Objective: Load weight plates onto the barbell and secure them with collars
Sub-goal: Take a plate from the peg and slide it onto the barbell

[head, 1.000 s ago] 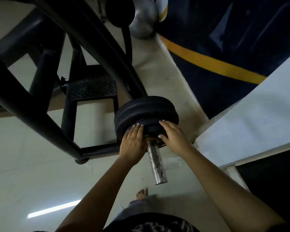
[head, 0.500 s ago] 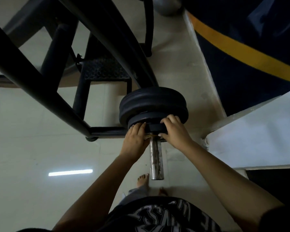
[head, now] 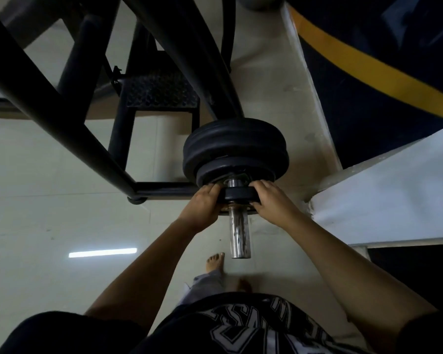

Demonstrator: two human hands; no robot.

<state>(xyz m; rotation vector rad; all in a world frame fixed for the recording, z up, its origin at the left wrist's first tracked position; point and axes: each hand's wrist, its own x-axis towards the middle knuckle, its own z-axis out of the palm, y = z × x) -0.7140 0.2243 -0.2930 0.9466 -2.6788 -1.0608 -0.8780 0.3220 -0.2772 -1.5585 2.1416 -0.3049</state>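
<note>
A black steel frame (head: pixel 62 118) of thick tubes fills the far left, its low crossbar running along the pale floor (head: pixel 49 213). To the far right stands a dark blue wall with a yellow stripe (head: pixel 356 65), and nearer on the right a white ledge (head: pixel 394 187).

In the middle, just right of the frame's crossbar, the end of the barbell (head: pixel 239 233) points towards the person. It is a shiny chrome tube, and its bare tip hangs above the floor. On its far part sit the big plates (head: pixel 235 146): thick, matt black discs with rounded rims, pressed together in a stack. A somewhat smaller black plate (head: pixel 235 169) lies flat against their near face.

Nearer still, a small plate (head: pixel 239 196), black and thick-edged, is threaded on the tube and stands apart from the stack, with a short piece of chrome showing between them. The left hand (head: pixel 202 206) grips its left edge and the right hand (head: pixel 274 204) its right edge, fingers of both curled over the rim.

Below the tube's tip a bare foot (head: pixel 214 261) stands on the floor.
</note>
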